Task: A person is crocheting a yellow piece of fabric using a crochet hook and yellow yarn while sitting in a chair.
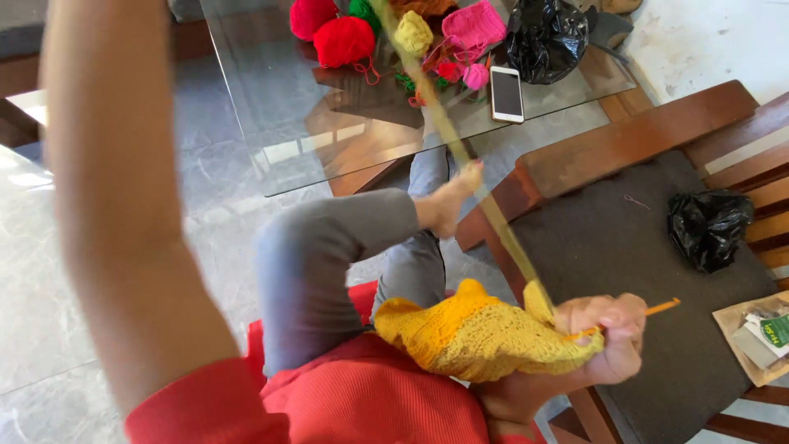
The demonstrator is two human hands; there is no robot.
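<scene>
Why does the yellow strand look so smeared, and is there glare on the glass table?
In the head view, the yarn strand is streaked by motion blur; the raised left arm is close and soft; the glass table shows pale reflections; the right hand and crochet piece look fairly sharp.

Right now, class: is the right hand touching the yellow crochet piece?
Touching. The head view shows the right hand gripping the edge of the yellow crochet piece, fingers overlapping the fabric.

Bright daylight, glass glare, motion blur
</scene>
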